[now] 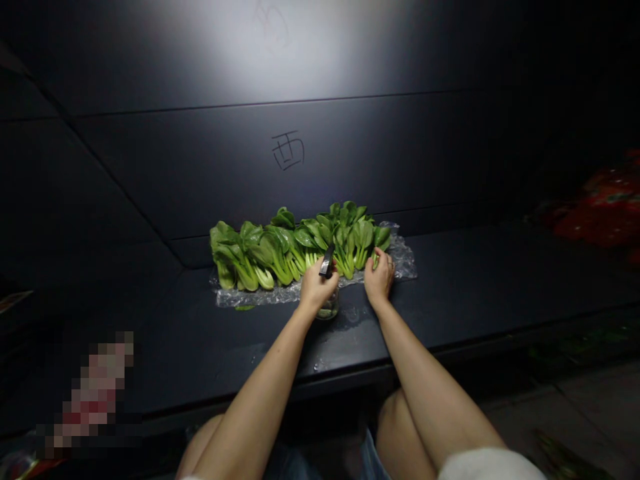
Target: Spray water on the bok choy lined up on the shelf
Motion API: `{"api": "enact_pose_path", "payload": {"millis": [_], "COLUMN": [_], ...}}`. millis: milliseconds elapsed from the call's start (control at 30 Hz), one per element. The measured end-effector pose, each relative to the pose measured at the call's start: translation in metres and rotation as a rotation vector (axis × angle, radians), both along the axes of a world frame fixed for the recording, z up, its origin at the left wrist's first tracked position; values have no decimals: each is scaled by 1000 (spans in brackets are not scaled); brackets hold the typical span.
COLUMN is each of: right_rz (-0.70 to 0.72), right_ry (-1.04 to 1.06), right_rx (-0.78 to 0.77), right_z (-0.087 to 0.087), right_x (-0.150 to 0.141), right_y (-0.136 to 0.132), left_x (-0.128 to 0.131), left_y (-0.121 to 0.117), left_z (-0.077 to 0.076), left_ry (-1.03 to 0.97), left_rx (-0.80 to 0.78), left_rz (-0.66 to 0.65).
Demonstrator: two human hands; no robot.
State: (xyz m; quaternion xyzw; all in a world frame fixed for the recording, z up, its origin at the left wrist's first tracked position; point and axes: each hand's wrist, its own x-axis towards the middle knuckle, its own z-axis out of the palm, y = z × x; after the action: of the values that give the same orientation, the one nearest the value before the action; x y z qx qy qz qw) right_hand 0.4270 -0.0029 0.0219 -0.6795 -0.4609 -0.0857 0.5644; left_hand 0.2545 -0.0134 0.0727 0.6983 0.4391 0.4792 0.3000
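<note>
My left hand [316, 287] is closed round a spray bottle with a black spray head [327, 262] and a clear body [329, 309], just in front of the greens. To its right, my right hand [380, 275] is curled round the base of a bok choy [383, 237] at the right end of the row; its fingertips are partly hidden. Several more heads of bok choy [273, 253] lie side by side, leaves toward the back panel and pale stalks toward me. Under them is a crinkled clear plastic sheet [235, 297].
The dark ledge [475, 280] has water drops near its front edge. Behind rises a dark panel [375, 153] with a written character. Something red [600, 210] is piled at the far right. A blurred-out object [93, 393] is at the lower left. My knees are below the ledge.
</note>
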Motion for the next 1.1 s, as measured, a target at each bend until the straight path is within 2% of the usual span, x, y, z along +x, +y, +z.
{"api": "enact_pose_path", "payload": {"millis": [300,633,733,900,1100], "right_rz": [-28,-15,-16,-12,13], "right_ry": [26,78,74,65,43], "right_rx": [14,9,13,24,32], "right_z": [5,5,4,3,2], "right_x": [-2,-1,0,-1,-10], "right_y": [-5,-8,-7,-4,-1], "left_x": [0,-4,-12,-33,-61], "left_y": [-5,-11,-12,-15,-18], "left_z": [-3,2,1,0,6], "left_ry": [8,-6,-30,-189,-217], "left_rx": [-2,-14,-29,-88,-135], "left_rz": [-71,-65,-48,7,33]}}
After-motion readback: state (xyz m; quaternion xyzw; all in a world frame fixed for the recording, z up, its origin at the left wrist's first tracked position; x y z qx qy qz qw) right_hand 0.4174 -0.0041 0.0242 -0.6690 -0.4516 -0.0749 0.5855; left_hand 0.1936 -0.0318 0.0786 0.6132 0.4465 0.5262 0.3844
